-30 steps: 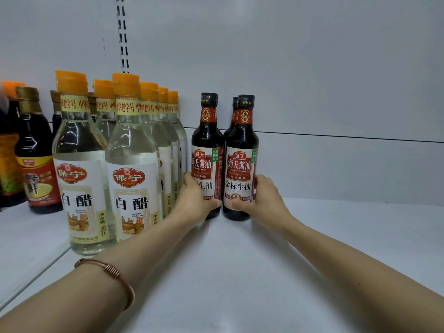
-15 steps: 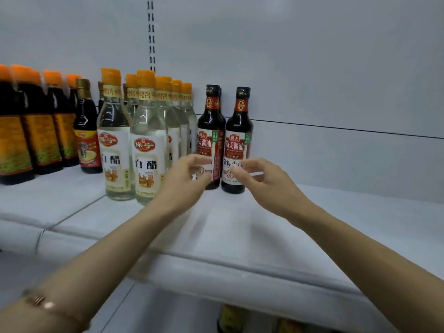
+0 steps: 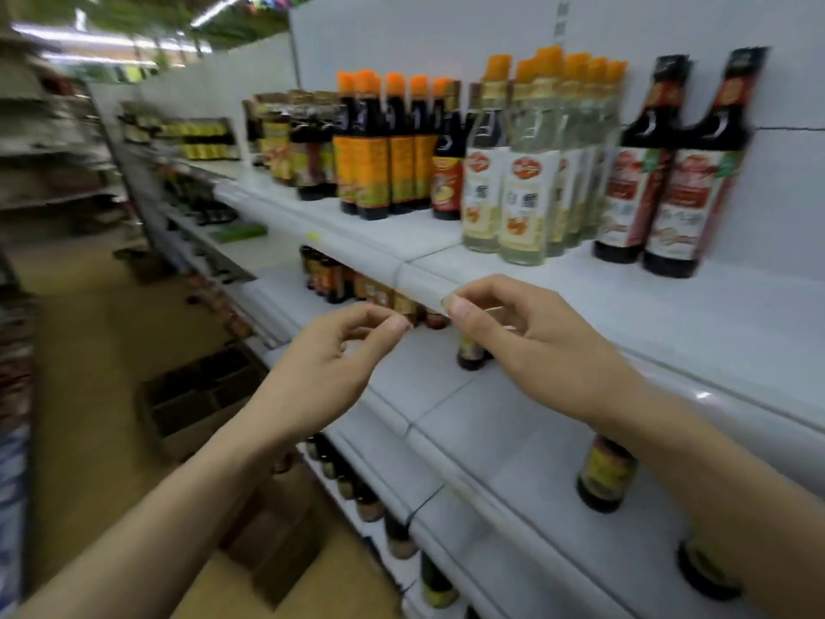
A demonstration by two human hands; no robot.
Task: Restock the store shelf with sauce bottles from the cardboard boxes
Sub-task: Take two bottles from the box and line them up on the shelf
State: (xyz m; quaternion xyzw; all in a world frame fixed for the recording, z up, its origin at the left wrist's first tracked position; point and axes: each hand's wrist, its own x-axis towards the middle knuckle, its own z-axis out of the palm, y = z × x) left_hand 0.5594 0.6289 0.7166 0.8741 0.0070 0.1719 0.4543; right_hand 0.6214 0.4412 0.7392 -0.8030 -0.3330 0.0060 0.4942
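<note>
The two dark sauce bottles (image 3: 669,172) with red labels stand upright side by side on the top shelf (image 3: 602,297), toward its back wall and at the right end of the row, with bare shelf to their right. Just left of them sits a cluster of clear vinegar bottles (image 3: 527,172) with orange caps, and further left along the same shelf a group of dark bottles with orange caps and yellow labels (image 3: 384,154).

Your left hand (image 3: 326,364) hangs in front of the shelf's front edge, fingers loosely curled, thumb and forefinger close together, holding nothing. Your right hand (image 3: 522,332) is beside it, a little higher, level with that front edge; its fingers are likewise loosely curled with only a narrow gap, and it grips nothing that shows. Neither hand touches a bottle.

Below, the lower shelves (image 3: 491,440) carry more dark bottles, partly hidden by your right forearm. On the floor to the left, near the foot of the shelving, stands an open cardboard box (image 3: 196,404) with dividers; what it holds is too blurred to tell. A second box (image 3: 277,542) lies nearer you, between your left forearm and the lowest shelves.
</note>
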